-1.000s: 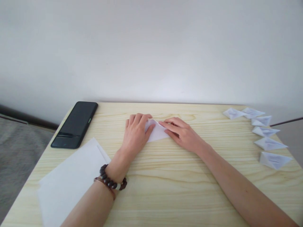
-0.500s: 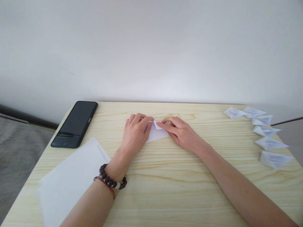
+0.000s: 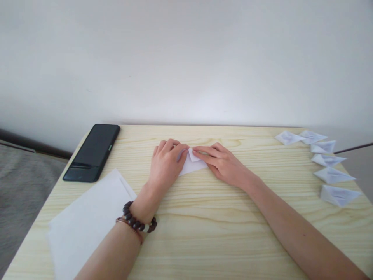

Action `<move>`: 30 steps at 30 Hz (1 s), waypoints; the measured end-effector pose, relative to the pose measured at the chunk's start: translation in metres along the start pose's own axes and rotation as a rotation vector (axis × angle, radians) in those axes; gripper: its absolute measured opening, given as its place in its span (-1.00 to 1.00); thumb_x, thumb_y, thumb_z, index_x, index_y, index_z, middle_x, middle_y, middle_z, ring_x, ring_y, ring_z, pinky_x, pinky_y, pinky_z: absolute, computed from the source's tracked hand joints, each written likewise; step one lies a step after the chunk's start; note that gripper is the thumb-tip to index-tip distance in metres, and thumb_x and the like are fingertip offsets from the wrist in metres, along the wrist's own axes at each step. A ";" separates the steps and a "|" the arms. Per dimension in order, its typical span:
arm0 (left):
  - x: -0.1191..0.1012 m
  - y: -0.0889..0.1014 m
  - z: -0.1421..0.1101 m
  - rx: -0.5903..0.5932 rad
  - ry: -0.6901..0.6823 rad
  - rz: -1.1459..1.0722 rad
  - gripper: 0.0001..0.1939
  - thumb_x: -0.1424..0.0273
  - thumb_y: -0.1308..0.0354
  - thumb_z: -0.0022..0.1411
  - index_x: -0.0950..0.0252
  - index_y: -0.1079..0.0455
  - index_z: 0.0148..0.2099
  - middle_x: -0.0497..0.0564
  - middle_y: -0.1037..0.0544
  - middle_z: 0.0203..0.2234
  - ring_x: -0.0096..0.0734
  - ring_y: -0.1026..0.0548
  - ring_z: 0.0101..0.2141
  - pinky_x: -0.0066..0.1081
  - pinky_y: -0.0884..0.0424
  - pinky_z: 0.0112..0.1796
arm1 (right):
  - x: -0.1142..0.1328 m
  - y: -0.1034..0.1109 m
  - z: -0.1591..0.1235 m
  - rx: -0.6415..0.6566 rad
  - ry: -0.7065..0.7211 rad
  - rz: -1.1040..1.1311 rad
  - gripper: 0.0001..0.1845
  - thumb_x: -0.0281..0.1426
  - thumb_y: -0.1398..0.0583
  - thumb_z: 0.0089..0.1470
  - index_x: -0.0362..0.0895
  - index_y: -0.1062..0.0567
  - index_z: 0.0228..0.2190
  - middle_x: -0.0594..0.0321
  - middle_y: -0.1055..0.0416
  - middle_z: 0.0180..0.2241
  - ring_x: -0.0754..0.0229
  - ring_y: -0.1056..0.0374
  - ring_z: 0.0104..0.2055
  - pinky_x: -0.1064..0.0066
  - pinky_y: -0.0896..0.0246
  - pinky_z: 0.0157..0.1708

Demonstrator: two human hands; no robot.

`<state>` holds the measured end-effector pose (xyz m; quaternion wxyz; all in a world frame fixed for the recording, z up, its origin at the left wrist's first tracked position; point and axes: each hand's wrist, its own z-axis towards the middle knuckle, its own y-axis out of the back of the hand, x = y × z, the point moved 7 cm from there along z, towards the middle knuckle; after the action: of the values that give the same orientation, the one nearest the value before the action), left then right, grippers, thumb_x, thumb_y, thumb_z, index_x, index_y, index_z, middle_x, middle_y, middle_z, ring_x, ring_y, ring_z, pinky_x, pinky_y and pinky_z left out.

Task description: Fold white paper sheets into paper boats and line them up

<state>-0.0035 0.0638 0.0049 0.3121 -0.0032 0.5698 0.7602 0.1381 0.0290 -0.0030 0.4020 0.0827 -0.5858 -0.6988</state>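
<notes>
A small folded sheet of white paper (image 3: 190, 166) lies on the wooden table between my two hands, with a turned-over flap at its top. My left hand (image 3: 166, 161) pinches the paper's left side between thumb and index finger. From the other side, my right hand (image 3: 223, 161) grips the right part, its index finger stretched along the upper fold and its thumb underneath. Part of the paper is hidden behind the fingers of both hands.
Several folded paper boats (image 3: 334, 175) stand along the table's right edge. A black phone (image 3: 91, 151) lies at the back left, above a stack of white paper sheets (image 3: 90, 217). Behind the wooden table (image 3: 221, 233) rises a white wall (image 3: 186, 62).
The fingers of my right hand have straightened slightly along the paper's upper fold. My left hand keeps its hold with hardly any movement.
</notes>
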 end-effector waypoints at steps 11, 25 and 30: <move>-0.001 0.001 0.000 -0.030 -0.018 0.018 -0.82 0.36 -0.10 0.27 0.18 -0.53 -0.17 0.00 -0.51 -0.29 -0.29 -0.41 -0.22 -0.31 -0.34 -0.16 | 0.001 0.000 0.000 0.004 -0.004 0.005 -0.49 -0.58 -0.01 0.18 -0.14 -0.30 0.15 0.20 -0.28 0.16 0.08 -0.19 -0.13 0.13 -0.28 -0.03; -0.004 0.001 -0.001 -0.033 -0.035 0.062 -0.80 0.35 -0.10 0.27 0.16 -0.54 -0.16 0.00 -0.52 -0.28 -0.30 -0.42 -0.25 -0.31 -0.34 -0.19 | -0.001 0.000 0.001 0.009 -0.022 0.004 -0.51 -0.57 0.00 0.19 -0.13 -0.33 0.13 0.19 -0.30 0.15 0.08 -0.20 -0.12 0.12 -0.27 -0.01; -0.008 0.002 -0.002 -0.002 -0.009 0.116 -0.76 0.21 -0.09 0.27 0.16 -0.53 -0.16 0.03 -0.51 -0.24 -0.22 -0.42 -0.20 -0.26 -0.33 -0.20 | -0.001 -0.001 0.001 -0.010 -0.010 0.002 -0.48 -0.61 -0.02 0.13 -0.13 -0.34 0.12 0.10 -0.29 0.13 0.06 -0.22 0.00 0.07 -0.21 0.07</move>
<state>0.0010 0.0579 0.0088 0.2700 0.0328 0.5671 0.7774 0.1379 0.0305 -0.0038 0.4003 0.0766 -0.5843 -0.7018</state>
